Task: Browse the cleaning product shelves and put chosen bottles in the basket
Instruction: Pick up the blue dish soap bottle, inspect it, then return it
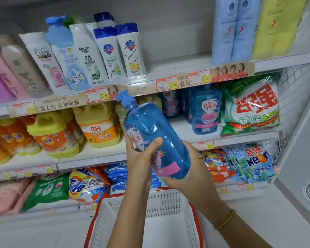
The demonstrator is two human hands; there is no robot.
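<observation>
Pump bottle (150, 136), translucent blue plastic, smooth and cylindrical with a blue pump head, is held tilted above the far rim of the basket (168, 199), a white perforated plastic tub with red trim. Left hand (140, 163) grips the labelled side, thumb across the front; right hand (190, 174) curls under the base. Contents appear to be blue liquid.

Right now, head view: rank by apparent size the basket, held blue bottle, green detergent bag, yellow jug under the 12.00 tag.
1. basket, though cropped by the frame.
2. blue bottle; close to the camera, so inflated.
3. green detergent bag.
4. yellow jug.
Basket versus bottle is close, unsure.
</observation>
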